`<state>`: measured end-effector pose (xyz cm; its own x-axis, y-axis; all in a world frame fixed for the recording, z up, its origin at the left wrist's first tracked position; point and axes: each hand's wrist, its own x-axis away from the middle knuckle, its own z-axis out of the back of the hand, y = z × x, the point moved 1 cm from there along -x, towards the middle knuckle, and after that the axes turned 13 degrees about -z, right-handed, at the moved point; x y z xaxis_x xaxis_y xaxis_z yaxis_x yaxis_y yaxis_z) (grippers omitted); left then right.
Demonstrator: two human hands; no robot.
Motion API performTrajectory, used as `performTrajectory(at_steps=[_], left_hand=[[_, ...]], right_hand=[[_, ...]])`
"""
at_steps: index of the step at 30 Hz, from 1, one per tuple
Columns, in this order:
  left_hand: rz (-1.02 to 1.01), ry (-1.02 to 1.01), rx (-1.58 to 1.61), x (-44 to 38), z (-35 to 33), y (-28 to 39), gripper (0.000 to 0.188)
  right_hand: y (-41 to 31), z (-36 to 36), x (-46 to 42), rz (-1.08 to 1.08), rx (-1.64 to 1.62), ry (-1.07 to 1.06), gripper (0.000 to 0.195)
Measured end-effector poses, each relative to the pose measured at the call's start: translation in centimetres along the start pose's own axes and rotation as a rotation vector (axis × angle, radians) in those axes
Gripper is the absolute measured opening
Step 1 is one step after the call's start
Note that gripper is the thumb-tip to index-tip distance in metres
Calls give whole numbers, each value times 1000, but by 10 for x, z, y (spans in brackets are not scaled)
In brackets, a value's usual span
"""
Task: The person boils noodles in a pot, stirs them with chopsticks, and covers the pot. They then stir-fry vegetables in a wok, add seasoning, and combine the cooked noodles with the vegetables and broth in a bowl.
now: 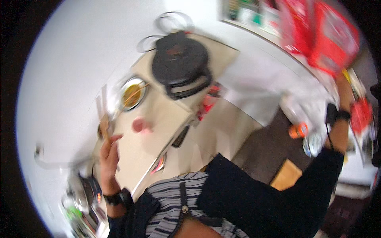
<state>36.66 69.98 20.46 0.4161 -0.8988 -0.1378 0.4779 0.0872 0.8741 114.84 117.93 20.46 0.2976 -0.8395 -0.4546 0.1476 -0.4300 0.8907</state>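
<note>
At the left, my left hand (108,153) is raised beside the beige table and appears to grip the lower end of a wooden utensil (104,123), whose upper part is blurred. To its upper right, a round bowl (142,96) holds yellowish-brown food with chopsticks across it. A small pink cup (138,124) stands on the tabletop. A black round electric griddle (180,59) with a front handle sits farther up, lid down. My right hand (344,86) reaches out at the far right, by the lower edge of a red plastic bag (333,38); its fingers are blurred.
A white shelf (262,34) with containers runs along the upper right. Below it lie a white plastic bag (293,110), an orange-capped item (298,130) and a wooden board (286,175). A crowded group of kitchenware (84,199) stands at the lower left. Black cable loops lie behind the griddle.
</note>
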Motion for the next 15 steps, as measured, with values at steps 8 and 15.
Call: performTrajectory(at_steps=[8, 15], left_hand=[[32, 301, 315, 93, 81, -37, 27], [-271, 646, 792, 260, 164, -94, 32]], right_hand=[[19, 335, 70, -192, -2240, -292, 21], [31, 786, 242, 1362, -2491, -713, 18]])
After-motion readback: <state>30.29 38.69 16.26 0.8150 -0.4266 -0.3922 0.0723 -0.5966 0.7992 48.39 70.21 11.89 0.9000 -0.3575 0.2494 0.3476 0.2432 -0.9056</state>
